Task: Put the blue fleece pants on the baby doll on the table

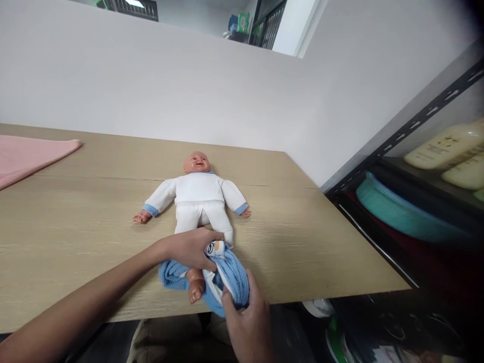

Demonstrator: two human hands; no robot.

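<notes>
A baby doll [199, 187] in a white top and white leggings with blue cuffs lies face up on the table, its feet towards me. Blue pants [236, 275] with a white patterned patch are bunched around its lower legs. One bare doll foot [195, 286] sticks out of the cloth. My left hand [194, 247] lies across the doll's shins, its fingers closed on the pants' edge by the patch. With thumb and fingers, my right hand [245, 312] grips the gathered fabric on the right side. The doll's other foot is hidden inside the blue cloth.
A pink cloth [34, 156] lies on the wooden table [94, 212] at the far left. To the right stands a dark metal shelf with cream bottles [446, 145] and a teal basin [404, 212]. A white wall [151, 85] borders the table's back.
</notes>
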